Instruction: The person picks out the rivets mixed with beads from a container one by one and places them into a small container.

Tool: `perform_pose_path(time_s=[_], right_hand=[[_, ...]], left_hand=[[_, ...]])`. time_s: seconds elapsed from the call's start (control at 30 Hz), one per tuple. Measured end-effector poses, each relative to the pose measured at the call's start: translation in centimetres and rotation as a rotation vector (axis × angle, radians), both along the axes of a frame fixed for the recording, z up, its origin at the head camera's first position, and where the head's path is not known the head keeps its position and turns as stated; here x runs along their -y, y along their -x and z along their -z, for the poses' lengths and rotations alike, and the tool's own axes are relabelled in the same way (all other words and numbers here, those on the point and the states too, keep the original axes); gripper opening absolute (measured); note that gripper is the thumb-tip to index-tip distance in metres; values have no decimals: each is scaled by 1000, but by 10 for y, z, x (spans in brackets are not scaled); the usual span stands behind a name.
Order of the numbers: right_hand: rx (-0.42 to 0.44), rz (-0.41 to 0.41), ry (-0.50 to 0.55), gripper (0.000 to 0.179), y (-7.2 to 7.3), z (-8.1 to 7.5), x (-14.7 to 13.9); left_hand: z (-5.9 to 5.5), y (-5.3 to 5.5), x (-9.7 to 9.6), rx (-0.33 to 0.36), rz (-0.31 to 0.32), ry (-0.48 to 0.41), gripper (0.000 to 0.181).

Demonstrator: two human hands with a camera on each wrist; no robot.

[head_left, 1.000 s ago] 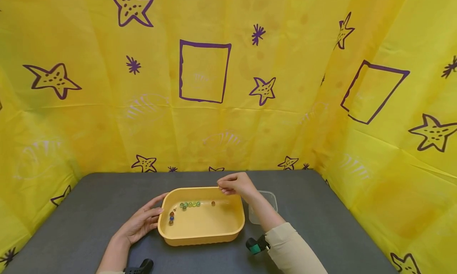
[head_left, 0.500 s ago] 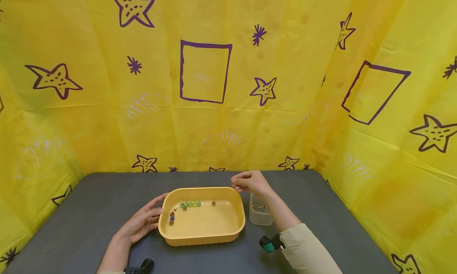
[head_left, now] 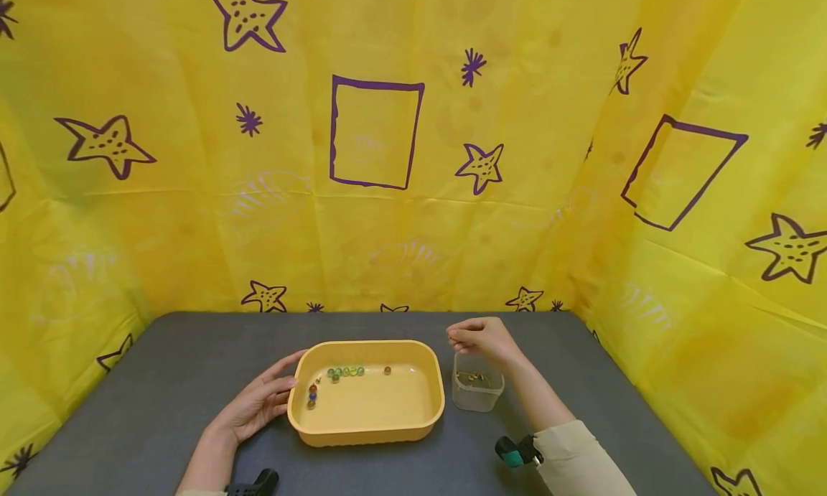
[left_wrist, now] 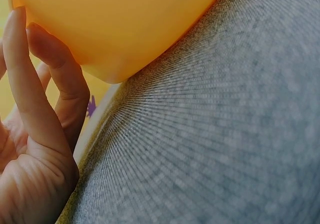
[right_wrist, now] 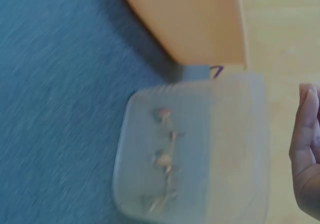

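My left hand [head_left: 255, 403] rests its fingers against the left wall of a yellow plastic basin [head_left: 365, 435]; in the left wrist view, its fingers [left_wrist: 22, 79] touch the outside of that wall. Several glass marbles [head_left: 345, 372] lie along the back and left of the basin floor, with a lone brown marble [head_left: 388, 370] farther right. Over the back left of a clear plastic tub [head_left: 474, 401], my right hand [head_left: 486, 338] pinches thumb and fingertips on something tiny, mostly hidden; I cannot tell its kind. Several small gold-coloured pieces [right_wrist: 163, 159] lie in the tub.
A dark grey cloth-covered table [head_left: 213, 338] carries the basin and the tub side by side. Yellow curtain [head_left: 368, 266] with purple stars hangs behind and along both sides of the table. A tiny piece [head_left: 317, 381] lies in the basin's left part.
My right hand has moved right from above the basin's back rim to above the clear tub, still pinched. More of the tub shows now. The left hand keeps its place at the basin.
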State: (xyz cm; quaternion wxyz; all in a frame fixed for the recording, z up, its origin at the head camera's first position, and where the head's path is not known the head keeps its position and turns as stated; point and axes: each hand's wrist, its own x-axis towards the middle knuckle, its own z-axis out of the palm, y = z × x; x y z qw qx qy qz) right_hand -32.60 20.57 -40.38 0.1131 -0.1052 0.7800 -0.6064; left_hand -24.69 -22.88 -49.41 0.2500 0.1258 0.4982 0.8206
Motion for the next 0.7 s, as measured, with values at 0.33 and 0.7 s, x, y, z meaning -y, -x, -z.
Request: perform_pose_path(time_s=[0.33,0.7], right_hand=[[25,14,16,40,-6,9,-30],[42,22,-9,41,-11,14,-40]], left_hand=[[0,0,-1,4,1,12,44],[-2,-1,-1,-1,-14,38,44]])
